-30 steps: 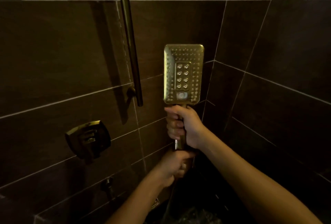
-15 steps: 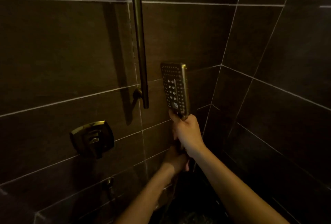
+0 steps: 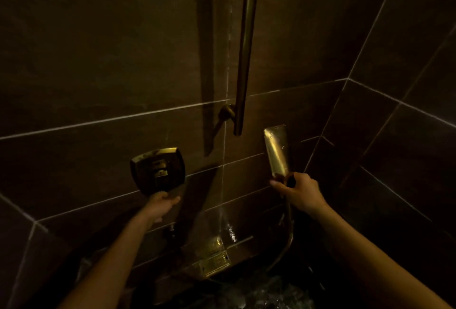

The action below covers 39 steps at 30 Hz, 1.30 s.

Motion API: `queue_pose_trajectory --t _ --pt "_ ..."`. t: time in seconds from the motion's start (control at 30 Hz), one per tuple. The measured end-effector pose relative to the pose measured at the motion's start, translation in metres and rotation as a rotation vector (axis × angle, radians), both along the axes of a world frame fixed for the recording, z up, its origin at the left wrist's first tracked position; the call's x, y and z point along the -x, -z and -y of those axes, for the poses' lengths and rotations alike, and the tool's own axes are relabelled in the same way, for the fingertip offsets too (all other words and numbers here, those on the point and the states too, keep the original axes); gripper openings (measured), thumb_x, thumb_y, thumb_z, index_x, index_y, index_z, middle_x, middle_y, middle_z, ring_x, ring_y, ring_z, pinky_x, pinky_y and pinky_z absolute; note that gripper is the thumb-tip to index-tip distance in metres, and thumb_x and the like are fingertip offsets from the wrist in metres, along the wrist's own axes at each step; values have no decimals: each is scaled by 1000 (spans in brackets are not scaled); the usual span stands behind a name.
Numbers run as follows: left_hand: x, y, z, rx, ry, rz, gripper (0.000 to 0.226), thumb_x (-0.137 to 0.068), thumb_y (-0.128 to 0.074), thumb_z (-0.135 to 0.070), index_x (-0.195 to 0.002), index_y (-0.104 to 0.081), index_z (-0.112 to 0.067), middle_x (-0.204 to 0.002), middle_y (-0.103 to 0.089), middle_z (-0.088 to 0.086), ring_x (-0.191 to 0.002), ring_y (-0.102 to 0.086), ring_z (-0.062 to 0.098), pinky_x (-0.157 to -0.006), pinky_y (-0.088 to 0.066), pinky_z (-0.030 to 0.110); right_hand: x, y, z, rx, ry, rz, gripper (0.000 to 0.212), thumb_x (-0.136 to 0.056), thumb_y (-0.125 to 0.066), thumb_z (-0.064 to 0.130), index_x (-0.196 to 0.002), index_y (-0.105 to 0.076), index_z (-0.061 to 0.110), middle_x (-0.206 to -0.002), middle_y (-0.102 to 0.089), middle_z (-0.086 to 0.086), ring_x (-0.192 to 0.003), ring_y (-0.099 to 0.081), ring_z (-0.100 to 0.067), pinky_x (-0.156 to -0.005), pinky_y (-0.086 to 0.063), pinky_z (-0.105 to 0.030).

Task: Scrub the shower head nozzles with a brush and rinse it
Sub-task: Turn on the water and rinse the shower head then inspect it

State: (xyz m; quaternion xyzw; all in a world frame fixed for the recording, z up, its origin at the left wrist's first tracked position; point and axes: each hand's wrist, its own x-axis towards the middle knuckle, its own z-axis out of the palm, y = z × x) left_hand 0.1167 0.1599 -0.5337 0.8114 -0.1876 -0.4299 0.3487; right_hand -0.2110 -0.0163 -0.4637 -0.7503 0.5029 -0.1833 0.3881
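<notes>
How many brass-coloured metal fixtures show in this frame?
4: the shower head in the right hand, the valve plate above the left hand, the vertical rail, and the spout below. Others may be hidden in shadow.

The large rectangular wall tiles (image 3: 98, 62) are seen in dark matte brown, crossed by thin pale grout lines in a staggered grid. A brushed gold tone is shown by the round vertical slide bar (image 3: 246, 49) and by the square wall-mounted valve plate (image 3: 158, 171). The flat rectangular metal shower head (image 3: 277, 153) is shown in shiny gold, speckled with bright droplets. A gold glint is carried by the low rectangular spout (image 3: 213, 263).
</notes>
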Motion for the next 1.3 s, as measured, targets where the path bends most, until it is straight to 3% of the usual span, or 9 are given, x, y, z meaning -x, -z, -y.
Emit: queue_pose_trajectory --t 0.13,0.27,0.37,0.5,0.63,0.73,0.9,1.07,1.3 --pt "-41 13 -8 -21 -77 -51 73 -95 -62 -31 -155 -20 -21 -158 -33 9 -140 -38 33 -108 -37 50 2 21 5 0 33 -138 26 -85 -76 40 -89 -67 17 -81 -70 -1 -71 -69 -11 -58 -56 -24" --pt "-53 22 -1 -30 -58 -95 62 -96 -61 -29 -150 -30 -26 -149 -45 9 -129 -49 32 -101 -45 49 4 39 12 -45 151 -187 29 -85 -76 41 -91 -68 14 -84 -70 -5 -74 -69 -15 -61 -56 -29" --pt "-53 27 3 -17 -62 -141 66 -96 -61 -25 -153 -26 -26 -150 -44 9 -129 -50 33 -100 -47 49 7 45 10 -75 225 -203 30 -87 -74 40 -92 -67 11 -84 -67 -5 -70 -65 -13 -53 -47 -22" --pt "-56 34 8 14 -76 -191 70 -96 -60 -21 -154 -20 -27 -152 -43 8 -130 -50 34 -102 -48 51 16 54 8 -77 280 -225 28 -88 -73 40 -90 -65 13 -82 -64 -4 -71 -64 -16 -58 -52 -25" --pt "-61 38 6 -6 -37 -147 69 -97 -58 -17 -154 -21 -25 -154 -40 8 -132 -48 34 -101 -45 51 28 62 7 -112 330 -174 26 -89 -71 39 -90 -65 13 -84 -67 -7 -74 -69 -21 -69 -60 -35" --pt "-62 41 7 -14 -24 -114 68 -97 -57 -14 -154 -22 -25 -154 -41 7 -131 -48 34 -101 -43 52 39 64 7 -120 385 -134 28 -89 -71 38 -85 -63 12 -84 -67 -8 -67 -64 -15 -59 -54 -26" --pt "-59 48 6 6 -45 -94 61 -98 -54 -8 -151 -29 -24 -145 -50 11 -123 -55 34 -100 -45 54 61 74 4 -168 457 -48 29 -90 -72 34 -106 -65 10 -94 -66 -7 -76 -65 -15 -56 -50 -23" --pt "-54 47 7 37 -70 -89 52 -99 -55 -12 -145 -36 -23 -143 -51 11 -116 -58 34 -95 -48 51 72 82 4 -187 502 -9 30 -91 -71 32 -105 -68 5 -87 -65 -4 -71 -62 -11 -53 -45 -21" --pt "-57 55 4 74 -150 -158 54 -99 -55 -12 -148 -35 -21 -146 -49 15 -115 -62 39 -92 -53 49 82 87 10 -182 487 -26 22 -92 -71 33 -105 -69 15 -91 -67 -4 -75 -63 -12 -55 -46 -22"
